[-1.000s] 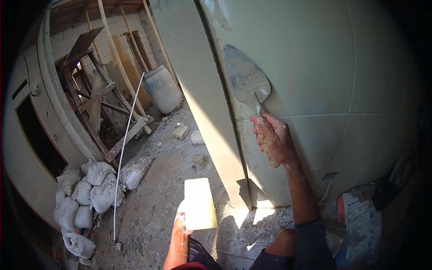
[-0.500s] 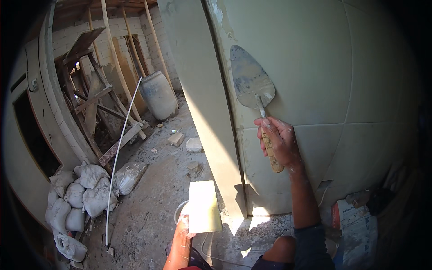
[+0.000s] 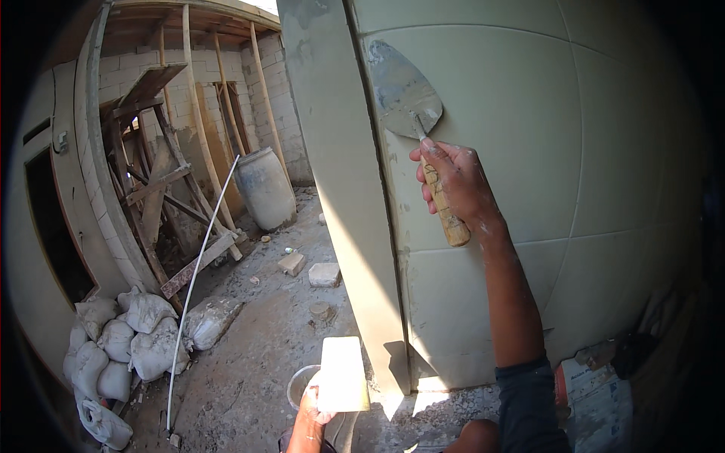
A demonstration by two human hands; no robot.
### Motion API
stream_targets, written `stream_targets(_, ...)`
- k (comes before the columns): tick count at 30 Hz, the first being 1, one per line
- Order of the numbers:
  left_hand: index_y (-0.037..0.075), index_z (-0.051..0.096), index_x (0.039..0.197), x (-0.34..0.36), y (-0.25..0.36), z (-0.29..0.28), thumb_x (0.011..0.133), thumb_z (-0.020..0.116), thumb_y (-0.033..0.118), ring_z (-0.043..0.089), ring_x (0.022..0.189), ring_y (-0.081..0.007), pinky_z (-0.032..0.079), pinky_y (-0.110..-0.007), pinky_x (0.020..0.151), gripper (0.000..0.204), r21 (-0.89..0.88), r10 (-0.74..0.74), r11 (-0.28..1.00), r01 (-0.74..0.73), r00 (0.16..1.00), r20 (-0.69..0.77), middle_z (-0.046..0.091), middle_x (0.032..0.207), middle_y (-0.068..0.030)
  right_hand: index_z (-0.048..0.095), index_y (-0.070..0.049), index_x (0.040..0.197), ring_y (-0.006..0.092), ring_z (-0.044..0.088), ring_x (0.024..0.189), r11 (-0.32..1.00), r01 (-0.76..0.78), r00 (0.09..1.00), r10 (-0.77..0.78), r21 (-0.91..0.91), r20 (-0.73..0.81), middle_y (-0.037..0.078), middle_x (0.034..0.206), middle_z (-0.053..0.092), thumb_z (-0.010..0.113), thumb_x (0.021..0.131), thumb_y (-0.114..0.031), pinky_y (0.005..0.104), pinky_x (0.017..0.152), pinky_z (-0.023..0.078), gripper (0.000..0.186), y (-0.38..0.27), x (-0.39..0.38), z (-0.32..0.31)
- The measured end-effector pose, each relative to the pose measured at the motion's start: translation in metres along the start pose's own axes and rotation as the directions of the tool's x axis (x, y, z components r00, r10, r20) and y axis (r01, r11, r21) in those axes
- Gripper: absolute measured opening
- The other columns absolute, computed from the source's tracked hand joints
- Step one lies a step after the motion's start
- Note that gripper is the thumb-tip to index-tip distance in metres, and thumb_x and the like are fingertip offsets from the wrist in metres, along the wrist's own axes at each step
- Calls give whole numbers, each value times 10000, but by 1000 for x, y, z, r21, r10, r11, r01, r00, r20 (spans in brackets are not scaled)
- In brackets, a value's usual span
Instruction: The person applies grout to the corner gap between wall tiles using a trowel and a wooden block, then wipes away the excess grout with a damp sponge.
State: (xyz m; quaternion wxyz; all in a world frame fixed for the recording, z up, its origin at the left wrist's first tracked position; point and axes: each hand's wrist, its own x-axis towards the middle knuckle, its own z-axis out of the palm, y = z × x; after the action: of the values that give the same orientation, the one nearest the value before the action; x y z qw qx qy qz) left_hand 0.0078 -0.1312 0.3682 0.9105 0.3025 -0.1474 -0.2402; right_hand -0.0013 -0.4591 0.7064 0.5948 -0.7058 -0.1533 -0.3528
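My right hand [image 3: 462,180] is closed around the wooden handle of a trowel [image 3: 406,89]. Its broad, mortar-stained blade lies against the large pale tiles [image 3: 498,98] of the wall, beside their left edge. Low in front of me, my left hand [image 3: 311,414] grips a pale, roughly rectangular piece [image 3: 344,376]. Strong sun bleaches its surface, so its exact kind is hard to make out. Just behind that hand shows the rim of a round bucket [image 3: 300,389], partly covered by the piece and the fingers.
A plastered column edge [image 3: 343,189] runs down left of the tiles, a dark gap between them. Farther left are stacked white sacks [image 3: 155,347], a long white pipe [image 3: 202,253], a wooden trestle [image 3: 162,189], a drum [image 3: 266,189] and loose blocks [image 3: 325,275].
The trowel and my right hand have moved up along the tile edge. My left hand with the pale piece sits lower in the picture. The view has tilted slightly upward.
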Motion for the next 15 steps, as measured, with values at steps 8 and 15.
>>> stream_targets(8,-62,523,1274,-3,2,-21,973,465,184,676,996,-380,578,-539,848,393,-172,-75,984,45,982,-174,638,1180,-228,576,29,919,85,519,501,966,-150,988,150,-210,-16,28,700,516,481,1008,-366,257,411,460,416,-9,3,-8)
stream_targets(15,-46,591,1195,-14,14,-24,968,483,215,689,984,-319,596,-468,830,362,-38,-27,999,19,973,-229,668,1140,-185,586,22,931,75,510,484,928,-158,987,159,-337,-27,18,689,516,500,1007,-376,241,389,456,414,-13,-55,-30)
